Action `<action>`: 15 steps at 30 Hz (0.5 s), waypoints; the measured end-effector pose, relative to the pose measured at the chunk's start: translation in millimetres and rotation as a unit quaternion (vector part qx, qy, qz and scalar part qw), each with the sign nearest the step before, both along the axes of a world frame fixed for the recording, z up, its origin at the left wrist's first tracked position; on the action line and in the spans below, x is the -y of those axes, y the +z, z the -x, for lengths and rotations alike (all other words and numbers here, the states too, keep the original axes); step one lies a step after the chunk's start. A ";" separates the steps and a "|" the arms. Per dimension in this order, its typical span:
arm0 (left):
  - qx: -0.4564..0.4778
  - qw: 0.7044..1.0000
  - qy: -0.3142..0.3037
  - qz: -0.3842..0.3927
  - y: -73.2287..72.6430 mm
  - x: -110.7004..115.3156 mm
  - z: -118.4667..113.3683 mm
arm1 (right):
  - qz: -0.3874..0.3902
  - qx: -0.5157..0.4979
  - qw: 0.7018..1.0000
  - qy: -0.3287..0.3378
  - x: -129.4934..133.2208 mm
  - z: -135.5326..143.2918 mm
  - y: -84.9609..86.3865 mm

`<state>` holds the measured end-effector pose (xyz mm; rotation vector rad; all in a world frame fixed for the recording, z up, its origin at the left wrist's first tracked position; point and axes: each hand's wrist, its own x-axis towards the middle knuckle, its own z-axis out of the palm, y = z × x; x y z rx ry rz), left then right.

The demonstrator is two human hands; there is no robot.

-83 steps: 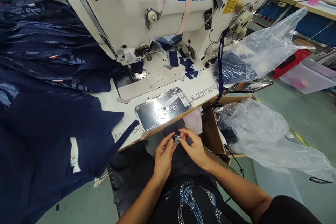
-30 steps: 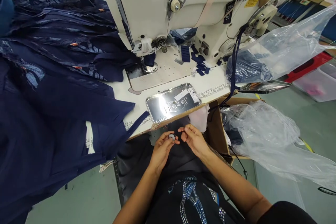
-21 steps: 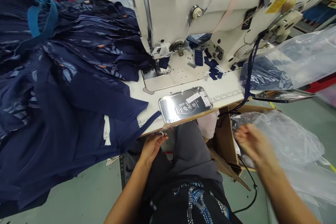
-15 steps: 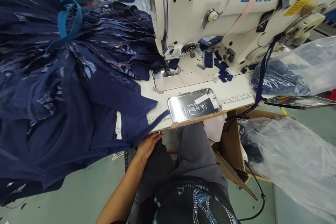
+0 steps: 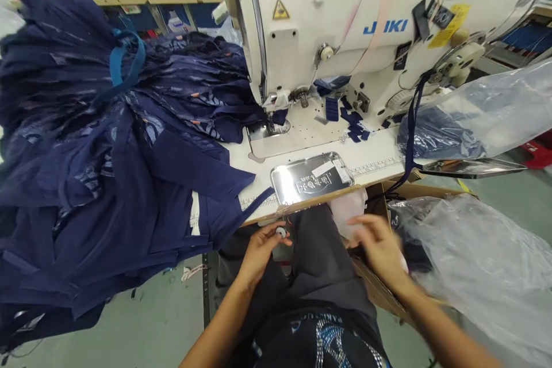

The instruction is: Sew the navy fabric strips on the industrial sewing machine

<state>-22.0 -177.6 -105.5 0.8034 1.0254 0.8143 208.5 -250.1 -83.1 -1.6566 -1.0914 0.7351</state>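
My left hand [image 5: 264,250] is below the front edge of the sewing table, over my lap. Its thumb and fingers pinch a small round metal bobbin [image 5: 281,232]. To the right, my right hand [image 5: 379,244] is blurred by motion, with fingers apart and nothing visible between them. It is in front of a pale cloth [image 5: 347,213] that hangs under the table edge; whether they touch I cannot tell. A shiny metal tray [image 5: 284,181] with white labels lies on the table above both hands. Behind it stands a white sewing machine [image 5: 297,57].
A large bundle of navy garments [image 5: 129,184], tied with a blue band [image 5: 115,66], covers the left side and overhangs the table. Navy fabric scraps [image 5: 354,126] lie beside the needle area. At right are a cardboard box [image 5: 377,207] and clear plastic bags [image 5: 478,247].
My left hand has come out from the table edge, and the bobbin now shows in its fingers. My right hand has entered view at the right. The view has tilted up.
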 end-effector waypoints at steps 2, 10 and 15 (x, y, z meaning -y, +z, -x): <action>-0.015 1.000 -0.002 -0.019 8.7 5.7 1.2 | 0.067 -0.163 0.973 0.152 -8.3 51.7 -17.0; 0.095 0.988 0.107 0.053 -5.0 11.3 25.6 | 0.127 -0.387 0.847 0.341 -21.1 106.6 -39.9; 0.159 0.971 0.118 0.137 -15.7 16.2 21.3 | 0.111 -0.481 0.826 0.272 -21.8 88.6 -19.3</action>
